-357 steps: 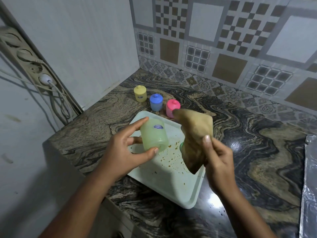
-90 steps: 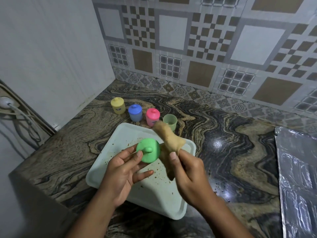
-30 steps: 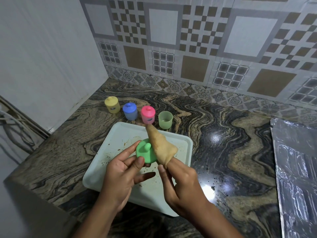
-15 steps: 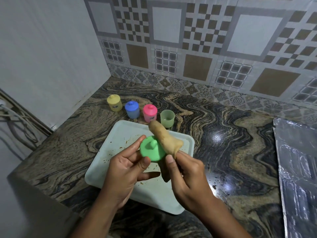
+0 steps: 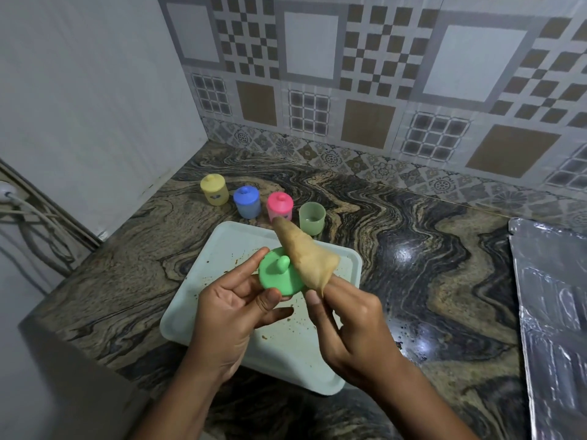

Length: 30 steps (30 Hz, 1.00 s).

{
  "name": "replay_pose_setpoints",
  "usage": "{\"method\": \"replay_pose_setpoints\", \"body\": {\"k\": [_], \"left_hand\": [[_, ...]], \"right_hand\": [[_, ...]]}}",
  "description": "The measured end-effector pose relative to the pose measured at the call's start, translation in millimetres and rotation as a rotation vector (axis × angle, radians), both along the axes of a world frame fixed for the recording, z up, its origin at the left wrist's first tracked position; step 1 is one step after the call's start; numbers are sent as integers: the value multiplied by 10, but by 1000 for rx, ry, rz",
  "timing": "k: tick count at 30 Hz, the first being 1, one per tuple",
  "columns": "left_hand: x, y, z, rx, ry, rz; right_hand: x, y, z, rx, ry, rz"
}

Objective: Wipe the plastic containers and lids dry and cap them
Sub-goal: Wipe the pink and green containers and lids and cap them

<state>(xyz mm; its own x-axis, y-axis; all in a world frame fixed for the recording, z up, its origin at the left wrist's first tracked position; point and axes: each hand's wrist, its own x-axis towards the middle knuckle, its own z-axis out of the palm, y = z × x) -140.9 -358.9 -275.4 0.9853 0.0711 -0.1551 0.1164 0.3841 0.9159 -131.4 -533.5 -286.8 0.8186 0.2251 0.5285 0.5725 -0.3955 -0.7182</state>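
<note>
Fingers (image 5: 248, 267) pinch green lid (image 5: 275, 280), cloth (image 5: 305, 253), labels (image 5: 219, 197) illegible

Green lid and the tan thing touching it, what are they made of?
The green lid looks like plastic: smooth, one solid colour, with a moulded knob and a soft, matte sheen. The tan cloth looks like soft fabric, maybe cotton: it bunches into a floppy cone with folds and has no shine.

Marbled dark stone counter (image 5: 413, 249), glossy with light glare, patterned geometric tile backsplash (image 5: 365, 90) behind, plain grey-white wall (image 5: 95, 90) at left, cables (image 5: 30, 217) hanging by its edge, silvery foil sheet (image 5: 556, 312) at right.
</note>
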Motion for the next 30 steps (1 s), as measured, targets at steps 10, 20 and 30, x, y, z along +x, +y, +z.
{"method": "replay_pose_setpoints", "body": {"k": [10,20,30], "left_hand": [[3,64,-39,63,84,-45],[42,92,-55,57,64,-74],[67,64,-58,61,89,-55]], "right_hand": [[85,-121,30,65,73,-118],[69,-42,-101,-54,25,1],[161,-165,66,30,104,-1]]}}
